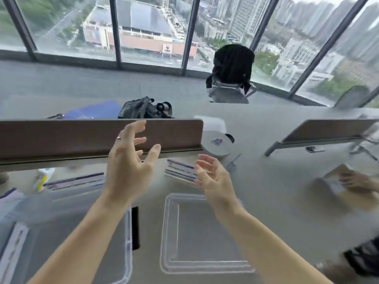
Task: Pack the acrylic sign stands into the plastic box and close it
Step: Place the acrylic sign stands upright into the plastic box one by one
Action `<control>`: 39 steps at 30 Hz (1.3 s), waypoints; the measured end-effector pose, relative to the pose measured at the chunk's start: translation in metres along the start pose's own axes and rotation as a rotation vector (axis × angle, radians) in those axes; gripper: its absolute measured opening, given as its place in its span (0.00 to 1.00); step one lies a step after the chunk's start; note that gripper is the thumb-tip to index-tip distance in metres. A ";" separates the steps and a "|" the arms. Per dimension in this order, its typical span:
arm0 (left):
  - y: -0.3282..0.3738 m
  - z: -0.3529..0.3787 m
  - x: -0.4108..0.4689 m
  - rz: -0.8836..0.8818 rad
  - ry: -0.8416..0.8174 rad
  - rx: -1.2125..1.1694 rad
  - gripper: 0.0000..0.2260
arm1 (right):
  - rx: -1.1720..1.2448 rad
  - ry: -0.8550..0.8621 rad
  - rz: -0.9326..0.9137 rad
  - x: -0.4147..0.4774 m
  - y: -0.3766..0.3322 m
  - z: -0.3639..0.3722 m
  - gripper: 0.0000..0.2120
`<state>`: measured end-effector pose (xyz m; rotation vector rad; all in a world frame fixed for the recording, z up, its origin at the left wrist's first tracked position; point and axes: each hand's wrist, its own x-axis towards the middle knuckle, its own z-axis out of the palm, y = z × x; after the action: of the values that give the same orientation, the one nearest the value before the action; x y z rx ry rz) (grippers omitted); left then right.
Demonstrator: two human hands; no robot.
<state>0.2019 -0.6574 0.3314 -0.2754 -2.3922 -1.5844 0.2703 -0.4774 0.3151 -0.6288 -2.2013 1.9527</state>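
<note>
My left hand point(129, 160) and my right hand point(213, 179) hover above the grey desk, both open with fingers spread and holding nothing. A stack of acrylic sign stands point(180, 171) with purple-striped inserts lies on the desk just left of my right hand's fingers. Another sign stand point(75, 182) rests to the left, beyond the clear plastic box point(128, 238), whose right wall shows under my left forearm. The box's clear lid point(203, 234) lies flat on the desk between my forearms. A further sign stand point(14, 244) appears at the lower left, blurred.
A brown desk divider point(61, 138) runs across behind my hands. A black bar point(135, 228) lies between box and lid. A white round object point(217, 144) sits right of the divider. Another person's hand point(352, 181) holds something at the right edge. A chair point(231, 74) stands by the windows.
</note>
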 end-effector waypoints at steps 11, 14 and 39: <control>0.069 0.231 -0.089 -0.254 -0.105 -0.018 0.22 | 0.014 0.176 0.026 0.041 0.054 -0.273 0.12; 0.058 0.268 -0.111 -0.478 -0.149 -0.108 0.21 | -0.033 0.140 0.081 0.078 0.073 -0.294 0.13; -0.163 0.497 -0.044 -0.957 0.060 -0.247 0.30 | -0.435 -0.195 0.110 0.395 0.296 -0.324 0.22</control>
<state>0.1407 -0.2628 -0.0099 1.0079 -2.3893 -2.1840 0.0969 -0.0042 0.0084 -0.6443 -2.8039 1.6458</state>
